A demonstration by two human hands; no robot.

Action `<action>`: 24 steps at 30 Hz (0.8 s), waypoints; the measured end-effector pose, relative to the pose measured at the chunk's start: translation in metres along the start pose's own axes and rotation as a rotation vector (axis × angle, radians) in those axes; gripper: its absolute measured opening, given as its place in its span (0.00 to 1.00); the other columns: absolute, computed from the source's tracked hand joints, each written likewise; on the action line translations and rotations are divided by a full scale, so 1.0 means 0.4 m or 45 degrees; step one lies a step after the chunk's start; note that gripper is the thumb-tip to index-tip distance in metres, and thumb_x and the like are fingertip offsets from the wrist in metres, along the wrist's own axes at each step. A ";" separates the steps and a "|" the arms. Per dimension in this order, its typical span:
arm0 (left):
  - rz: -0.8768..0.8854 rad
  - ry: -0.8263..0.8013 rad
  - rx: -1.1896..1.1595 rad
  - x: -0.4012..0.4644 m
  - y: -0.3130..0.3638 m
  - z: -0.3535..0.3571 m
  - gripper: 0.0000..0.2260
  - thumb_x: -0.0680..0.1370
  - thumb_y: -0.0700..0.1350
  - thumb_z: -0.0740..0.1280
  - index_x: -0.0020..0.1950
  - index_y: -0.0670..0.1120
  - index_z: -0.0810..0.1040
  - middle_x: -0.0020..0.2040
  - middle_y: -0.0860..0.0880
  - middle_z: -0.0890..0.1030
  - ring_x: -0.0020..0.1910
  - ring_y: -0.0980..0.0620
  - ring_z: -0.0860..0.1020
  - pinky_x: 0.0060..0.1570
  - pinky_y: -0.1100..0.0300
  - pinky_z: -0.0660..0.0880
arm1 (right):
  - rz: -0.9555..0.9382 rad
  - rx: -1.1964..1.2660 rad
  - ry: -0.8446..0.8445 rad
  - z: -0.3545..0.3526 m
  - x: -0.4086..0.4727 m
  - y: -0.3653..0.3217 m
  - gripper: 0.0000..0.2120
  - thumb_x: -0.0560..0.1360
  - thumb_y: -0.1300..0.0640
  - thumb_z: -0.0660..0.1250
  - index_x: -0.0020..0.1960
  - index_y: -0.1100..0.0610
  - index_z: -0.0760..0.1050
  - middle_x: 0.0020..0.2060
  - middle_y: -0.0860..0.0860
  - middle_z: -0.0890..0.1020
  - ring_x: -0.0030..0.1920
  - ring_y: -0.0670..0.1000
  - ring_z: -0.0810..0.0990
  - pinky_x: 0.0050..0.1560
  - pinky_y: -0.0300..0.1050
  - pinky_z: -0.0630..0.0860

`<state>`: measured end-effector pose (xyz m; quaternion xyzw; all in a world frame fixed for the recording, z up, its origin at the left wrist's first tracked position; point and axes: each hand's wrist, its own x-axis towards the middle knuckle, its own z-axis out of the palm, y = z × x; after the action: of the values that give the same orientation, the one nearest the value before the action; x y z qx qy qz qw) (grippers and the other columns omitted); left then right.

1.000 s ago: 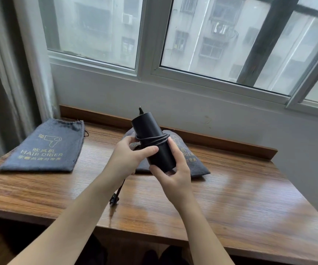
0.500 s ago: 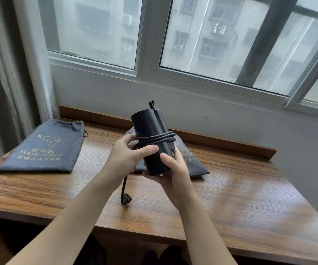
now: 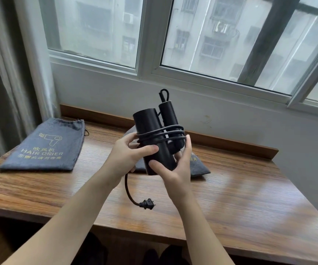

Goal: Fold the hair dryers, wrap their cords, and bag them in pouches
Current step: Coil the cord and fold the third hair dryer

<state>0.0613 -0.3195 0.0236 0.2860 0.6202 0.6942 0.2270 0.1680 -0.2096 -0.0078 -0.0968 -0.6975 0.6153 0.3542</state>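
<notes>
Held upright above the wooden counter (image 3: 231, 197) near the window (image 3: 192, 35): a black folded hair dryer (image 3: 152, 142), handle tucked alongside the barrel, cord (image 3: 160, 133) looped several times around both. Left hand (image 3: 127, 157) gripping the barrel from the left, thumb across the front, fingers (image 3: 128, 139) curled at the wound cord. Right hand (image 3: 175, 169) cupping the lower end, thumb on the front, fingers wrapped behind. Loose cord end dangling below, plug (image 3: 147, 204) hanging over the counter. Flat grey pouch (image 3: 43, 148) marked "HAIR DRIER" lying to the left; second pouch (image 3: 198, 165) behind the hands, partly hidden.
</notes>
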 end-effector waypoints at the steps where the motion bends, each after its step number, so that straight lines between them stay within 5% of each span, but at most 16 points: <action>1: -0.002 -0.010 0.004 -0.001 0.003 0.000 0.15 0.72 0.44 0.76 0.57 0.55 0.80 0.48 0.50 0.86 0.50 0.44 0.84 0.39 0.43 0.77 | 0.005 0.006 0.011 0.001 0.000 -0.001 0.53 0.70 0.66 0.75 0.79 0.40 0.45 0.60 0.52 0.79 0.58 0.52 0.82 0.55 0.56 0.82; 3: -0.004 -0.016 0.025 -0.001 0.008 0.003 0.15 0.72 0.45 0.76 0.56 0.56 0.81 0.47 0.50 0.86 0.48 0.45 0.84 0.29 0.55 0.72 | 0.004 -0.005 0.043 0.005 -0.002 -0.002 0.53 0.71 0.68 0.75 0.79 0.40 0.45 0.58 0.52 0.80 0.57 0.51 0.83 0.55 0.55 0.82; 6: -0.030 0.023 0.065 0.002 0.006 0.000 0.15 0.72 0.46 0.75 0.58 0.57 0.80 0.45 0.50 0.86 0.40 0.53 0.82 0.25 0.61 0.67 | -0.025 -0.105 0.153 0.008 -0.003 0.003 0.54 0.70 0.63 0.77 0.78 0.36 0.43 0.62 0.47 0.77 0.59 0.51 0.81 0.56 0.54 0.81; 8: -0.051 0.034 0.084 0.007 0.003 0.001 0.17 0.72 0.47 0.75 0.60 0.55 0.79 0.45 0.51 0.86 0.36 0.59 0.80 0.24 0.63 0.68 | -0.045 -0.218 0.216 0.008 -0.002 0.009 0.55 0.69 0.60 0.78 0.77 0.34 0.42 0.64 0.43 0.74 0.61 0.48 0.79 0.59 0.51 0.81; 12: -0.079 0.046 0.047 0.011 -0.005 0.011 0.18 0.71 0.48 0.76 0.59 0.54 0.78 0.49 0.49 0.85 0.47 0.55 0.82 0.26 0.62 0.71 | -0.072 -0.378 0.187 0.006 -0.007 0.014 0.57 0.68 0.58 0.78 0.77 0.34 0.39 0.67 0.43 0.72 0.65 0.44 0.75 0.63 0.48 0.78; 16: -0.038 0.086 0.064 0.013 -0.002 0.009 0.14 0.72 0.48 0.76 0.55 0.57 0.78 0.48 0.51 0.85 0.50 0.54 0.82 0.28 0.62 0.72 | -0.086 -0.214 0.100 -0.002 -0.003 0.007 0.51 0.69 0.65 0.77 0.76 0.36 0.49 0.59 0.44 0.78 0.60 0.48 0.80 0.60 0.50 0.80; 20: -0.053 0.043 0.094 0.014 -0.006 0.005 0.17 0.71 0.46 0.77 0.57 0.56 0.78 0.48 0.50 0.86 0.48 0.52 0.82 0.26 0.62 0.71 | -0.047 -0.271 0.112 -0.006 0.001 0.012 0.50 0.71 0.62 0.76 0.73 0.29 0.47 0.51 0.41 0.82 0.55 0.46 0.82 0.54 0.46 0.81; 22: -0.080 0.016 0.092 0.017 -0.009 0.009 0.17 0.71 0.45 0.77 0.57 0.54 0.79 0.51 0.50 0.85 0.48 0.53 0.82 0.25 0.62 0.71 | -0.091 -0.403 0.125 -0.004 0.000 0.013 0.50 0.71 0.59 0.75 0.71 0.25 0.45 0.54 0.40 0.80 0.57 0.44 0.80 0.54 0.43 0.80; 24: -0.100 0.001 0.065 0.017 -0.010 0.012 0.15 0.71 0.44 0.76 0.56 0.51 0.80 0.51 0.51 0.85 0.48 0.53 0.82 0.26 0.62 0.71 | -0.193 -0.560 0.152 0.001 0.001 0.018 0.49 0.71 0.59 0.74 0.73 0.27 0.45 0.62 0.43 0.76 0.62 0.47 0.77 0.59 0.51 0.79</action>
<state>0.0595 -0.3108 0.0208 0.2669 0.6487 0.6687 0.2465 0.1653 -0.2079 -0.0144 -0.1552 -0.7979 0.4134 0.4104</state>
